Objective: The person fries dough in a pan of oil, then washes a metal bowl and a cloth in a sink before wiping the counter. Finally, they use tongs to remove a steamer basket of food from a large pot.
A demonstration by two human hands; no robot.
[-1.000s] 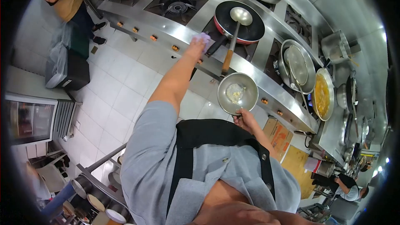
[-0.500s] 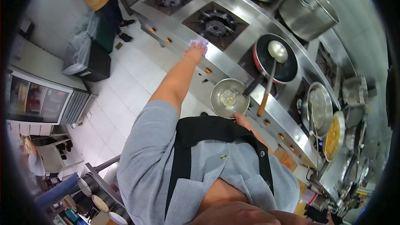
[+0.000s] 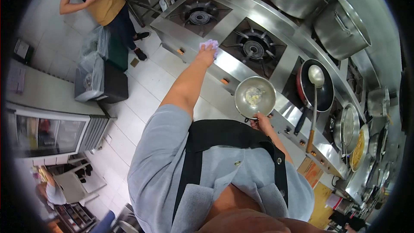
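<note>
My left hand (image 3: 208,54) is stretched out over the front ledge of the steel stove (image 3: 220,58), closed on a crumpled purple cloth (image 3: 209,44) pressed against the metal. My right hand (image 3: 261,123) grips the near rim of a round metal bowl (image 3: 267,89), close in front of my body at the stove's edge. Small whitish and yellow food bits (image 3: 253,96) lie in the bottom of the bowl. Right of the bowl, a red-sided black frying pan (image 3: 324,97) sits on the stove. A wooden-handled ladle (image 3: 316,77) rests across it.
Two bare gas burners (image 3: 253,49) (image 3: 199,17) are beyond my hands. Large steel pots (image 3: 343,28) stand along the back. Pans and a dish of yellow food (image 3: 358,149) line the right. Another person (image 3: 105,8) stands beside lined bins (image 3: 101,80); someone else sits at lower left.
My view has shifted, and the stove and frying pan now appear farther right. The bowl has moved up over the stove's front edge in my right hand. My left hand keeps the cloth on the ledge.
</note>
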